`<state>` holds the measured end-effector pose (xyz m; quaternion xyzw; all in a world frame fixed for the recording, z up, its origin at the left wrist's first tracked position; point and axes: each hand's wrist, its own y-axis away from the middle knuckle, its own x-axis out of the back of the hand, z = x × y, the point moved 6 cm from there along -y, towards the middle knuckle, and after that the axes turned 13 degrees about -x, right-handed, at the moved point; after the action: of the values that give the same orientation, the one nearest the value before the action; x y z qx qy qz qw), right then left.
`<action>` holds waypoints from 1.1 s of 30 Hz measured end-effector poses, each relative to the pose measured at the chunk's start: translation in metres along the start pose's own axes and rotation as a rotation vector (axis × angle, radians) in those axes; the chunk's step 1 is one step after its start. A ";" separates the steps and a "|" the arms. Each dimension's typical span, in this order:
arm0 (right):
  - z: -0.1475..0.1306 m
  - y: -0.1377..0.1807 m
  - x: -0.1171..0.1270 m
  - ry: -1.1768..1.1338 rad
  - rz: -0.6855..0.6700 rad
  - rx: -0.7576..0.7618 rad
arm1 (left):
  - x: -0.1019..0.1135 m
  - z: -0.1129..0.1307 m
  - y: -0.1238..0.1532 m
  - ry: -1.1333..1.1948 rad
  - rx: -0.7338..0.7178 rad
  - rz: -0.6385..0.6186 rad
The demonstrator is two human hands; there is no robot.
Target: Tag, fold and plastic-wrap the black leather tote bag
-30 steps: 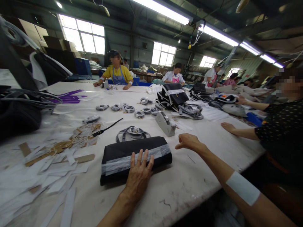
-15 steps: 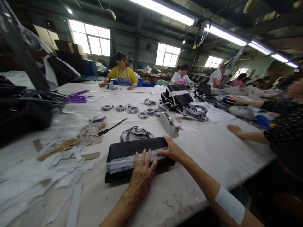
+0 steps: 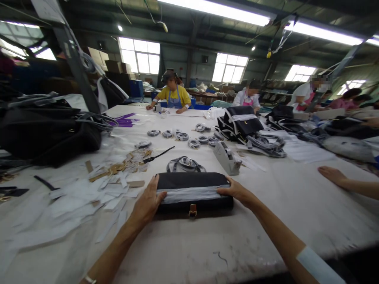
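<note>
A black bag point(image 3: 192, 179) lies folded flat on the white table in front of me. White wrapping point(image 3: 189, 193) runs across its width, and a brown buckle tab point(image 3: 192, 210) shows at the near side. My left hand point(image 3: 149, 199) grips the bag's left end, thumb on the wrapping. At the right end my right hand point(image 3: 237, 190) holds it the same way, its thumb also on the wrapping. The fingers behind the bag are partly hidden. Just beyond it rests a coiled grey strap point(image 3: 186, 163), and a tape dispenser point(image 3: 227, 158) stands to the right of that.
Paper strips point(image 3: 71, 209) and brown tags cover the table at left. Dark bags point(image 3: 50, 130) are heaped behind them. Wrapped strap coils point(image 3: 182, 136) and stacked black bags point(image 3: 241, 122) lie farther back. A co-worker's hand point(image 3: 333, 176) rests on the table at right.
My left hand has moved from the bag's front face to its left end. The buckle tab now shows. My view has turned left, shifting the scene rightward.
</note>
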<state>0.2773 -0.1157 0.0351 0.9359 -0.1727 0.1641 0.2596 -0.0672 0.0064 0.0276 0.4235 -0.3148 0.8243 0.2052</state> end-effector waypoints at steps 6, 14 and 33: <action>-0.002 0.024 -0.001 -0.141 -0.114 0.070 | 0.010 -0.004 0.005 0.694 0.268 0.016; 0.042 0.084 0.017 0.196 0.260 0.423 | 0.031 0.023 0.075 0.501 0.058 -0.014; 0.038 0.095 -0.008 0.635 0.291 1.203 | 0.034 0.030 0.070 0.035 -0.743 -0.022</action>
<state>0.2396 -0.2106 0.0418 0.7912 -0.0913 0.5301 -0.2910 -0.1116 -0.0624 0.0453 0.3091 -0.5845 0.6587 0.3591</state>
